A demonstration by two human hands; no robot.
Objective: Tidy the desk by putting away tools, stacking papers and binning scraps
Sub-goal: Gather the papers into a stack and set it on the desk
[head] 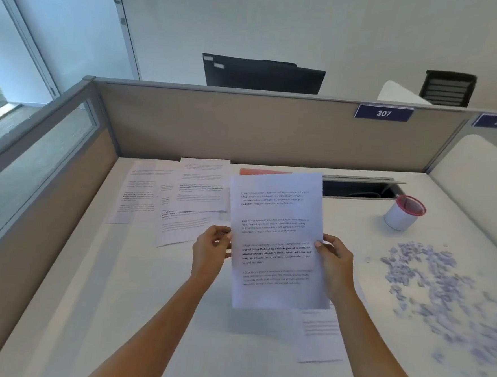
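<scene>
1. You are at the paper-stacking step: both hands hold one printed sheet [276,240] up above the middle of the white desk [144,313]
2. Your left hand [210,252] pinches the sheet's left edge, fingers curled; your right hand [334,265] pinches the right edge the same way
3. The sheet is white, flat and uncreased, with four blocks of black text, one partly bold (the words are too blurred to read)
4. More loose sheets [182,195] lie overlapping at the back left, and a single page [319,334] lies flat on the desk near your right forearm
5. The next move probably calls for laying the held sheet on another and squaring the edges, with a light grip so the thin paper does not buckle
6. Paper scraps [429,277] lie scattered on the right, not yet binned, with a red-rimmed white pot [404,214] beyond them
</scene>
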